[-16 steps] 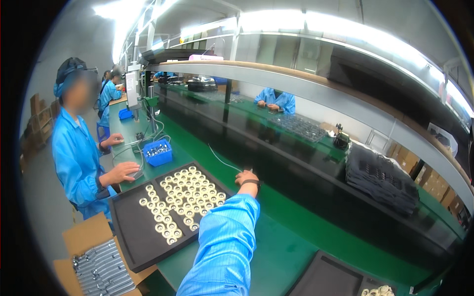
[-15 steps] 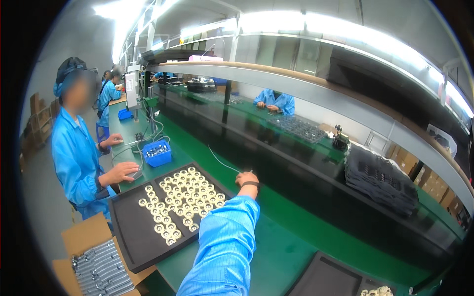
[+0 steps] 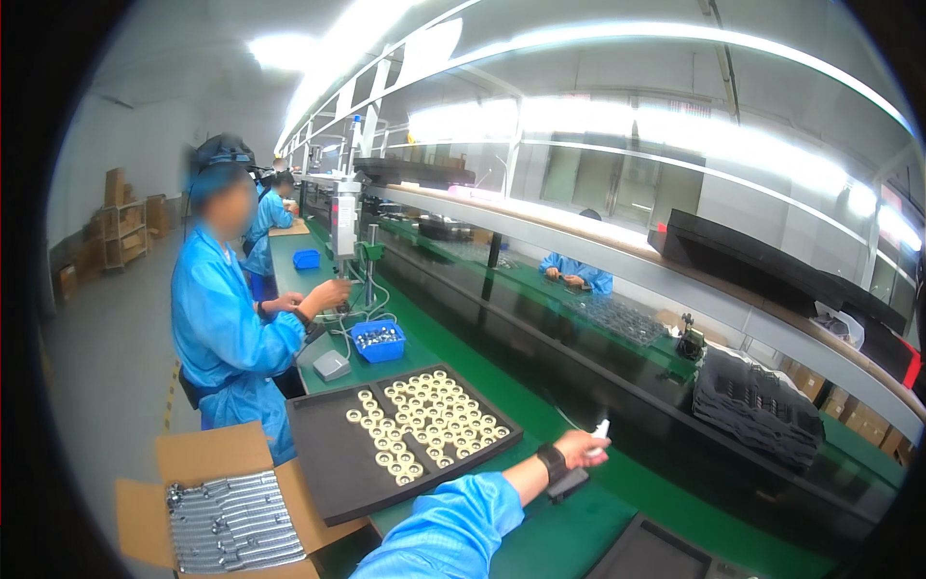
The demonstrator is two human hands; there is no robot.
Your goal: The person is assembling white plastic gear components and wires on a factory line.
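a left hand [image 3: 582, 448], dark watch [image 3: 553, 463] at its wrist, is closed around a slim white stick-like object [image 3: 602, 429] above a green flat-topped workbench [image 3: 540, 540]. the right hand is out of frame; its state cannot be told. the step in hand appears to be a one-handed hold at arm's length; the next move, by judgement, calls for a steady grip and care around a flat dark block [image 3: 569, 484] just below the wrist, at six o'clock. at the hand's nine o'clock lies a shallow black rectangular tray [image 3: 338, 463] partly covered with cream round discs [image 3: 429, 420]. a bright blue plastic bin [image 3: 378, 349] of small metal parts stands at ten o'clock, near a co-worker in blue [image 3: 231, 318]. an open brown cardboard box [image 3: 212, 452] of silvery pieces [image 3: 236, 526] sits between eight and nine.
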